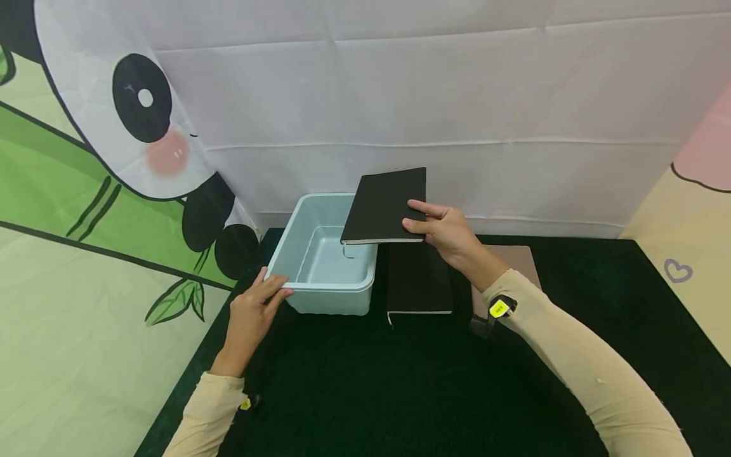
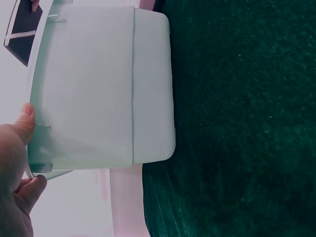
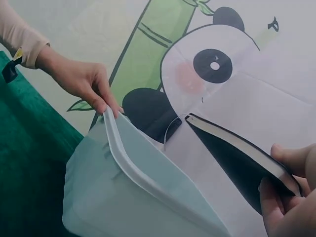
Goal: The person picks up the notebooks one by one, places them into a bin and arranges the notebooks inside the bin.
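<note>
My right hand (image 1: 453, 236) pinches a black notebook (image 1: 384, 202) by its right edge, thumb on one cover and fingers on the other. The notebook is raised, overlapping the right side of a light blue plastic bin (image 1: 331, 299) in the head view. A thin ribbon bookmark hangs from its corner, and the pale page edges show in the right wrist view. At the bin's near left corner, my left hand (image 1: 251, 320) grips the rim; its thumb (image 2: 25, 121) lies against the outer wall in the left wrist view. The bin's visible floor is bare.
A second black notebook (image 1: 419, 282) lies on the dark green cloth (image 1: 365, 381) just right of the bin. Farther right lies a pinkish-beige notebook (image 1: 520, 261), partly hidden by my right arm. Behind the table hangs a white printed backdrop (image 1: 422, 95).
</note>
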### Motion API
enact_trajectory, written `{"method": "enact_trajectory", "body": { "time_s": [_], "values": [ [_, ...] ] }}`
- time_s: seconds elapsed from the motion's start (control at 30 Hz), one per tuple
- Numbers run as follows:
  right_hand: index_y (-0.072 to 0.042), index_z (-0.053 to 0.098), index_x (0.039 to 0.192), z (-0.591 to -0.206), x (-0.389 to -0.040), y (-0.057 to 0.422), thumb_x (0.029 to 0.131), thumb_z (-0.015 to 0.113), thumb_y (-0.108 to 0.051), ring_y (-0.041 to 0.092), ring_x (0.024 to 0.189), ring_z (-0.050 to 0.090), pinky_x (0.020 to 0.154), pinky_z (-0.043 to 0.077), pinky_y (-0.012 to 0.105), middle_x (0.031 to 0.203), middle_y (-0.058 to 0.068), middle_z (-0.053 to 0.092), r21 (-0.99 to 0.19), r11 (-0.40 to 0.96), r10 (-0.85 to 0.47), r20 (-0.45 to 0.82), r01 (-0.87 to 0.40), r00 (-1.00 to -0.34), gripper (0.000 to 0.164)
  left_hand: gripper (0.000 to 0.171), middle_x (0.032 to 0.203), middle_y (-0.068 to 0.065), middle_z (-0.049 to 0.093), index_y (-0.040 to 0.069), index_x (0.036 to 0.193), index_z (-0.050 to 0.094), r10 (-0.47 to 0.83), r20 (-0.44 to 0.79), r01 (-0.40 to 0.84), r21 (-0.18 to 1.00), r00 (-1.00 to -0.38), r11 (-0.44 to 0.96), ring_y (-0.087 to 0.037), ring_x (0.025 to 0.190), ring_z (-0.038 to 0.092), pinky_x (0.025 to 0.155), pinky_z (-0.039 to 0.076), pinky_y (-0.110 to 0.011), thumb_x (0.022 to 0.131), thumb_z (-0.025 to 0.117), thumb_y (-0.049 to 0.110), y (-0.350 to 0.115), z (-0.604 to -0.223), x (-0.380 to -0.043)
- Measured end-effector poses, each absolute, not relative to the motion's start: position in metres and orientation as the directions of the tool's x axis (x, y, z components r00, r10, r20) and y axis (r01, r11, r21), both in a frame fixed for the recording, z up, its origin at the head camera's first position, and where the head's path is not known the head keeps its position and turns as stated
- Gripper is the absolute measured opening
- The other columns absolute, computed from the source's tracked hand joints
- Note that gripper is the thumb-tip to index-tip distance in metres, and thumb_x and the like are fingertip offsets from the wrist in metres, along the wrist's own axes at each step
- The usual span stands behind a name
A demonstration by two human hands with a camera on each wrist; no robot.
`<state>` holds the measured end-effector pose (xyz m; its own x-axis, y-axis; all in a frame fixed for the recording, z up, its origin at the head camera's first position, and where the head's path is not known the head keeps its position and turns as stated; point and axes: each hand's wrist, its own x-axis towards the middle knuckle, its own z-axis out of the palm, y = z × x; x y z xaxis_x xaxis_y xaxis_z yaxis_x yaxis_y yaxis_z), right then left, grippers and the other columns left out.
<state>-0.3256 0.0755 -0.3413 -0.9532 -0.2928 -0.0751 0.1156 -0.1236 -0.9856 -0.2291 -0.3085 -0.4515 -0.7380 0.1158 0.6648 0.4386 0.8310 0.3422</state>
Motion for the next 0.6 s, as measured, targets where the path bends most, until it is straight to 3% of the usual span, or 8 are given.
{"method": "enact_trajectory", "body": {
  "time_s": [0.47,0.6],
  "values": [
    [-0.013,0.065,0.138,-0.350,-0.345,0.009,0.087,0.083,-0.009,0.024,0.146,0.038,0.116,0.043,0.046,0.163,0.010,0.036,-0.998,0.008,-0.308,-0.063,0.064,-0.949,0.055,0.033,0.116,-0.015,0.075,0.001,0.116,0.077,0.101,0.689,0.446,0.343,-0.718,0.827,-0.042,0.130,0.057,0.098,0.051,-0.055,0.084,0.082,0.008,-0.302,-0.451,-0.231],
    [-0.016,0.067,0.136,-0.355,-0.348,-0.004,0.086,0.085,-0.013,0.027,0.147,0.037,0.118,0.039,0.045,0.163,0.010,0.036,-0.997,0.062,-0.306,-0.071,0.055,-0.950,0.054,0.033,0.117,-0.015,0.075,0.002,0.116,0.077,0.097,0.692,0.441,0.339,-0.716,0.831,-0.042,0.130,0.056,0.098,0.051,-0.056,0.084,0.082,0.009,-0.303,-0.452,-0.232]
  ]
}}
